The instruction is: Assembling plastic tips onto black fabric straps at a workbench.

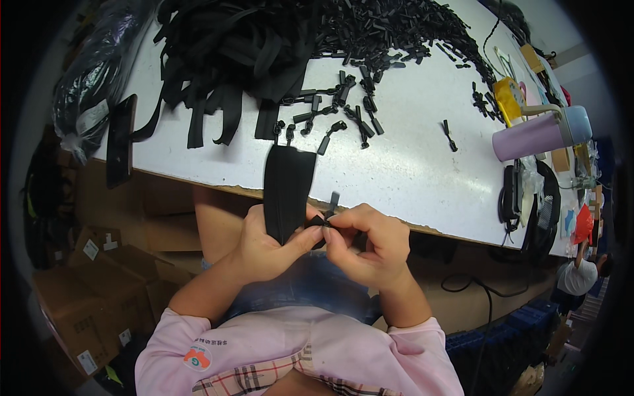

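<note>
In front of the table edge, my left hand point(264, 254) is closed around a folded black zipper tape point(285, 191), which stands up above the fingers. A black zipper slider point(335, 198) with a long pull is pinched in my right hand point(373, 247), right at the tape's end. Both hands' fingertips meet there and partly hide the slider body. Just beyond the tape, several loose zipper sliders point(343, 92) are scattered on the white table point(409, 158). One more slider point(450, 135) lies apart to the right.
A heap of black zipper tapes point(231, 46) and a large pile of sliders point(403, 30) cover the far side. A phone point(120, 142) lies left; a purple tumbler point(528, 140) and yellow roll point(507, 100) are right. Cardboard boxes point(92, 297) stand below; another person point(576, 280) is far right.
</note>
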Tool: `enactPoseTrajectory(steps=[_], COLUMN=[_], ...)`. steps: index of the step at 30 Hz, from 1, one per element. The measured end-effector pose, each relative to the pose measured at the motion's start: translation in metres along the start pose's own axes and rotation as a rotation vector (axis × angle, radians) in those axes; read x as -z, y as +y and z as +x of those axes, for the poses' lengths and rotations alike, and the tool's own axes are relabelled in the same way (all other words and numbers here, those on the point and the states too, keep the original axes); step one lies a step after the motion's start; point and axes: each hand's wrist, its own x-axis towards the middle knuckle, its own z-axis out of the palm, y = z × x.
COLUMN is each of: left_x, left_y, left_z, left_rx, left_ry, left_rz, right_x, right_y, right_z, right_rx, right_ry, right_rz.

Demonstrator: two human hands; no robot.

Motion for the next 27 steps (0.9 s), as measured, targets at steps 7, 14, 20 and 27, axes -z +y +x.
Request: enactPoseTrajectory(steps=[7, 14, 20, 27], left_x=[-0.002, -0.006, -0.006, -0.001], left_y=[0.001, -0.001, 0.0, 0.006], left_z=[-0.001, -0.004, -0.003, 0.004], left_rx=[0.242, 0.063, 0.019, -0.14], left_ry=[-0.004, 0.054, 0.014, 0.021], left_rz=[-0.108, -0.017, -0.068, 0.001], right_x=[-0.01, 0.001, 0.005, -0.001], right_y=[0.005, -0.001, 0.007, 0.005], right_z=[-0.004, 0.0, -0.006, -0.003], right_rx=[0.183, 0.042, -0.162, -0.238], right_ry=[0.116, -0.009, -0.083, -0.074], right_rz=[-0.173, -0.067, 0.212, 0.392])
